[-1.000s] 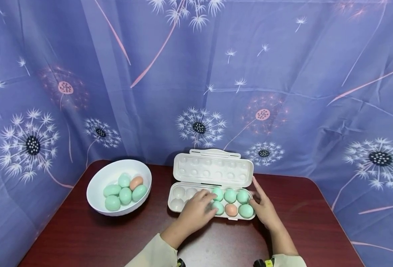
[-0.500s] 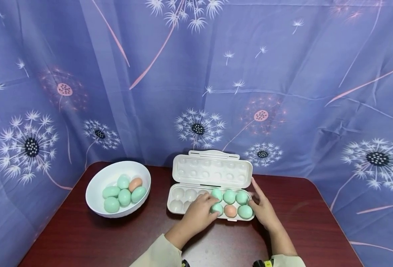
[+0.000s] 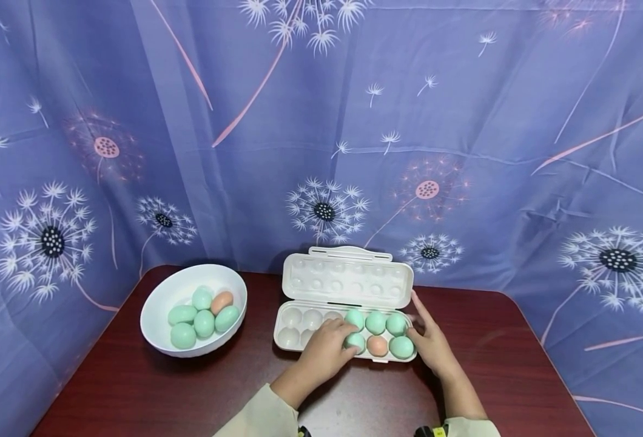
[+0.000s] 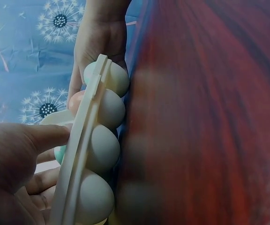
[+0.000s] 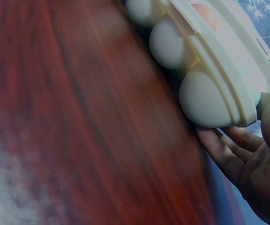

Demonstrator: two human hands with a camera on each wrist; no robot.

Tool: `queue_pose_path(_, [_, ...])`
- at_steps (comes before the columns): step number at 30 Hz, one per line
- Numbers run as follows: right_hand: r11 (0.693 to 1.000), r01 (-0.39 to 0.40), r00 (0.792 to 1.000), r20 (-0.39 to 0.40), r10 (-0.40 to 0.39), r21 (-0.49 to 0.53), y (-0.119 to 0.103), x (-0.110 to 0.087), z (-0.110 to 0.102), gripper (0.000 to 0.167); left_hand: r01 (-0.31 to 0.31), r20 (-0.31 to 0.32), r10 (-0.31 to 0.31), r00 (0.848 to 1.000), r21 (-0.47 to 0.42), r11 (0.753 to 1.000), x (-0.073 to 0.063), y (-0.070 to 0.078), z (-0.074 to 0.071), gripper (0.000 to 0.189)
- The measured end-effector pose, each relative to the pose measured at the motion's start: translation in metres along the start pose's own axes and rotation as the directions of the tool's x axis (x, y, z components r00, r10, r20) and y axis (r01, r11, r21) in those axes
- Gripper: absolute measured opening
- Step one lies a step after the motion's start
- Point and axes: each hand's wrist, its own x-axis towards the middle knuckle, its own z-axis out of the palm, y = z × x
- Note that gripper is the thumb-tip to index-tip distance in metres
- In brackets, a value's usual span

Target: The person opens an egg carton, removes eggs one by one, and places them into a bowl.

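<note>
A white egg carton (image 3: 291,335) sits on the table with its lid (image 3: 349,280) raised at the back. Green eggs fill the back right cups; an orange egg (image 3: 377,346) sits in the front row between two green ones. My left hand (image 3: 324,349) reaches over the carton's middle, thumb and fingers around the left green egg (image 3: 356,342) of the front row. In the left wrist view, its thumb (image 4: 55,136) lies at the carton rim. At the right end my right hand (image 3: 435,347) steadies the carton, its thumb by the rim and fingers (image 5: 224,152) around the end cup.
A white bowl (image 3: 154,325) with several green eggs and one orange egg (image 3: 222,300) stands at the left of the dark red table (image 3: 245,376). A blue dandelion-print curtain (image 3: 256,194) hangs close behind the table and along its sides.
My left hand has shifted slightly right and settled lower, its fingers closing around the front-row green egg. The right hand stays at the carton's end. The view has tilted slightly.
</note>
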Motion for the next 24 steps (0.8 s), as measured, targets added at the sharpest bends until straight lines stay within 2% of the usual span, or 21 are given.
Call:
queue_pose_path(12, [1.000,0.017,1.000,0.008,-0.018,0.007,0.001,0.001,0.000,0.084,0.005,-0.017,-0.005,1.000,-0.021,1.000,0.000,0.003,-0.004,0.035])
queue_pose_path(19, [1.000,-0.010,1.000,0.006,0.009,0.014,0.000,0.001,0.000,0.085,0.013,-0.027,-0.014,1.000,-0.038,0.999,-0.001,0.004,-0.009,0.036])
queue_pose_path(24, [0.999,-0.025,1.000,0.006,0.025,0.020,0.000,0.000,0.000,0.085,-0.002,-0.058,-0.001,0.998,-0.050,0.999,-0.002,0.005,-0.014,0.036])
